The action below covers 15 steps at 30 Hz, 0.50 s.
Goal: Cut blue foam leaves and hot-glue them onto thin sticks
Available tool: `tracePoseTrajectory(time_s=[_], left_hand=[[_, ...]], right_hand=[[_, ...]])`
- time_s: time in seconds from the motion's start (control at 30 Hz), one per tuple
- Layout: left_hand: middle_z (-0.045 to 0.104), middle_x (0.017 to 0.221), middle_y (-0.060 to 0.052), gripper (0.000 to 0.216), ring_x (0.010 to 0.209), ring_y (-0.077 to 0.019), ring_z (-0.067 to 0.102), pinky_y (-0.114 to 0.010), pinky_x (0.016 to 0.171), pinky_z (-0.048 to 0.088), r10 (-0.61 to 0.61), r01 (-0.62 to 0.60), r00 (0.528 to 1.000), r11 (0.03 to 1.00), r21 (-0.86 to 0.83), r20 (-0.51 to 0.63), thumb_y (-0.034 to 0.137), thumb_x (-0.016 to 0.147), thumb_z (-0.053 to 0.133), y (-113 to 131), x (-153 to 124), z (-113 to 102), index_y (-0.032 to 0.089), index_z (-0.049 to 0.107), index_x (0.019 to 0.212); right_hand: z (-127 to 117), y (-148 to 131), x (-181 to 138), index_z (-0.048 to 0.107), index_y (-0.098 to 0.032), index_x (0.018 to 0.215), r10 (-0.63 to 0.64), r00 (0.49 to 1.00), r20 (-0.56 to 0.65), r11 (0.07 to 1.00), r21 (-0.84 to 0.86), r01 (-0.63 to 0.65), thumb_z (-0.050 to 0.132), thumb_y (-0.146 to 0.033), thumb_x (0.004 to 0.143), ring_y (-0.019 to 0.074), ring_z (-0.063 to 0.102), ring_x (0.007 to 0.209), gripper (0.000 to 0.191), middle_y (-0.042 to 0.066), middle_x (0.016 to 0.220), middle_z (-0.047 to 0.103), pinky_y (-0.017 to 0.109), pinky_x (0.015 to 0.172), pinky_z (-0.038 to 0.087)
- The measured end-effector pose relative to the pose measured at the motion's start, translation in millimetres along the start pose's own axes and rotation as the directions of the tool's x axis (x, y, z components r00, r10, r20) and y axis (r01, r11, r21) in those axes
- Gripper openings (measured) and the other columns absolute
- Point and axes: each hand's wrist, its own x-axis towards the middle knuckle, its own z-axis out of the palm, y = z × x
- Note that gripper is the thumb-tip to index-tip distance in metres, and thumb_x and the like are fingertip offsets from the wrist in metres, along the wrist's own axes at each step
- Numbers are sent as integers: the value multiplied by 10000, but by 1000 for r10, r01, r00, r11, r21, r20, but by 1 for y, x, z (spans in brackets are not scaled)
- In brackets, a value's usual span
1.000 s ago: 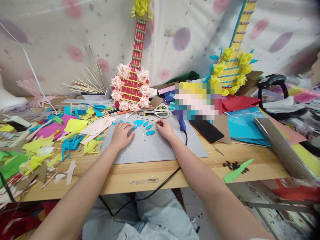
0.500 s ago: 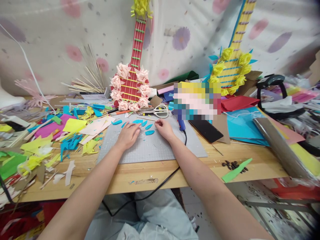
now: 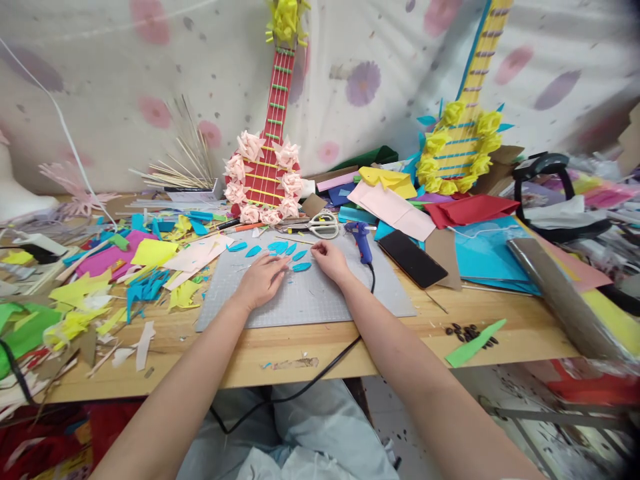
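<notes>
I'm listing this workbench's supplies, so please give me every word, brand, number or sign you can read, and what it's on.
No text is readable in this picture.
Blue glue gun with a black cord: any marking is too small to read.
Grey gridded cutting mat: grid lines show, but no legible numbers.
Flat black rectangular phone: dark screen, no readable text.

I can pass over the near part of the grey mat (image 3: 300, 307), between the left hand (image 3: 263, 280) and right hand (image 3: 331, 261). Blue paper leaves (image 3: 301, 267) and scissors (image 3: 325, 225) block me ahead, the glue gun (image 3: 361, 243) and phone (image 3: 413, 259) rightward, paper scraps (image 3: 155, 253) leftward.
</notes>
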Motion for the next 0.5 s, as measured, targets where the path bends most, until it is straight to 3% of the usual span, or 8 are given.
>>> tracePoseTrajectory(time_s=[0.13,0.23,0.3,0.37,0.5], left_hand=[[645,1020,-22,413,1055,-176,494,-406,1022,284,-32,32,996,999,0,-86,228,829,376,-2,0,2,208,460,1233],[647,994,-28,371,1015,-181,513,-383,984,330,-137,142,958,990,-2,-253,197,801,413,-7,-1,2,196,513,1159],[645,977,-40,335,992,-190,520,-370,944,363,-247,265,881,964,-11,-402,168,777,429,-13,-3,0,184,547,1090],[634,977,-57,314,981,-198,521,-364,911,383,-348,389,773,921,-36,-530,146,751,444,-22,-7,-5,171,560,1043],[610,965,-79,310,967,-211,521,-372,894,388,-467,560,574,823,-93,-672,124,698,479,-40,-18,-17,158,562,995]], right_hand=[[1,1,1,578,-180,776,1,1000,2,1000,1,-1,487,-242,709,120,507,645,130,-9,685,579,241,602,358],[1,3,1,577,-183,772,-4,1000,3,1000,4,4,486,-238,708,120,510,646,124,-10,684,579,242,604,362],[1,3,1,574,-184,768,-5,1000,4,1000,6,5,485,-243,711,118,508,634,121,-14,668,571,241,597,360],[1,3,1,573,-186,767,-3,1000,4,1000,4,3,487,-253,712,116,502,622,122,-17,659,566,240,585,354],[0,2,1,578,-189,774,-1,1000,6,1000,-7,1,492,-260,714,116,498,621,126,-14,671,574,240,580,350]])
